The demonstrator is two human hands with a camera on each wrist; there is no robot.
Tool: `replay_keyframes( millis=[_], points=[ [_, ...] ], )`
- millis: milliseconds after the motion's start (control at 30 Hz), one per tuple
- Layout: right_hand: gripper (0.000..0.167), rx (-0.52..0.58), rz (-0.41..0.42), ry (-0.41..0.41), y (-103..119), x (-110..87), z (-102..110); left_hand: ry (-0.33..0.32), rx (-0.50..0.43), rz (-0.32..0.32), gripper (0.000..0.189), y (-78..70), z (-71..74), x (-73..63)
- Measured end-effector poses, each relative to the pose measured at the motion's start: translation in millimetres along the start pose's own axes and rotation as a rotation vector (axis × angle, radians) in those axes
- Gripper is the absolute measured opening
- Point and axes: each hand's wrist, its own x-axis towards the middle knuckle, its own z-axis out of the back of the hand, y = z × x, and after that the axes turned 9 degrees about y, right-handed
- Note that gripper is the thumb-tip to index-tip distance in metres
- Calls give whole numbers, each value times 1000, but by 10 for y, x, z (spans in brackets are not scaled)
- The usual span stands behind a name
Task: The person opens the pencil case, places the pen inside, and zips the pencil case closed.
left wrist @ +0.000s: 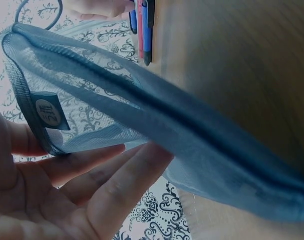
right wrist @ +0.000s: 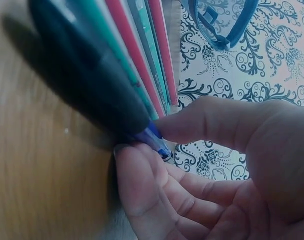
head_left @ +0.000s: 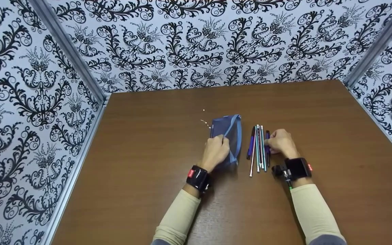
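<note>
My left hand [head_left: 215,151] grips a blue-grey mesh zip pouch [head_left: 221,125] by its near side. In the left wrist view the pouch [left wrist: 86,125] is tilted, with a small label [left wrist: 50,111] on it and fingers behind the mesh. My right hand [head_left: 282,141] pinches a blue pen with a dark cap [right wrist: 109,85] between thumb and fingertips. This pen lies at the right end of a row of pencils [head_left: 258,146], coloured teal and red in the right wrist view. Another blue pen [head_left: 250,147] lies at the row's left end.
The brown wooden table [head_left: 141,143] carries all of these. Small white specks [head_left: 205,122] lie just left of the pouch. Panels with a black-and-white scroll pattern [head_left: 196,44] stand at the back and both sides, joined by metal posts [head_left: 70,47].
</note>
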Motion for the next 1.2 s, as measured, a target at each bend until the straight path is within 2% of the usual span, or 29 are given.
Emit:
replay_keyframes(
  millis=[200, 433, 733, 1200],
  points=[
    [20, 18, 9, -5, -3, -2, -2, 15, -9, 6, 30, -6, 10, 1],
    [24, 52, 14, -6, 3, -19, 7, 26, -8, 13, 30, -2, 14, -3],
    [22, 28, 24, -32, 11, -28, 4, 15, -1, 14, 27, -5, 12, -1],
    [22, 38, 13, -25, 23, -29, 15, 25, -21, 28, 28, -8, 22, 0]
  ],
)
